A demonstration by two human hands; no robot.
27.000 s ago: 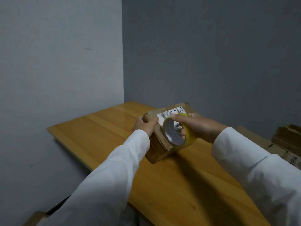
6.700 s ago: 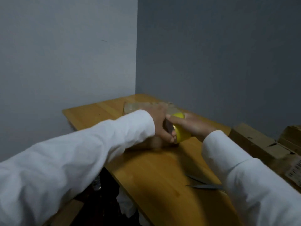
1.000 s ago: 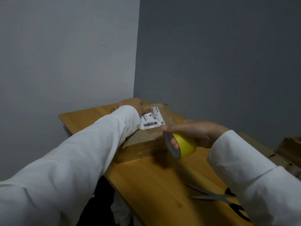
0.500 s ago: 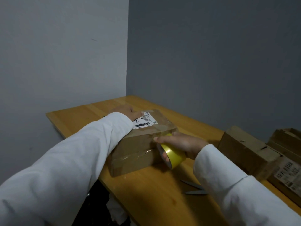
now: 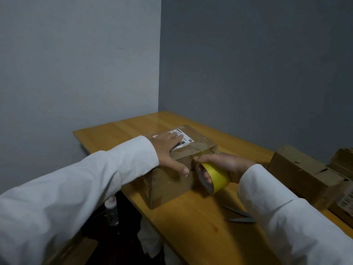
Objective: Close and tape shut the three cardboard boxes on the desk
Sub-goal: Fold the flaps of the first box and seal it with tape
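Left hand (image 5: 168, 150) flat on box (image 5: 177, 169); right hand (image 5: 223, 165) grips tape roll (image 5: 214, 177) at near-right corner. Risk: strip wrinkles/tears if box slips.

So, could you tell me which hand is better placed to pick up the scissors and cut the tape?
Probably the right hand: the scissors lie on its side, though it holds the tape roll. The left hand presses the box.

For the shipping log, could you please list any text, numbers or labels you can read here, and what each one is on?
Nothing is legible.
White label on the box under the left hand: print and barcode blurred.
Label on a box at the right edge: barcode, too blurred.
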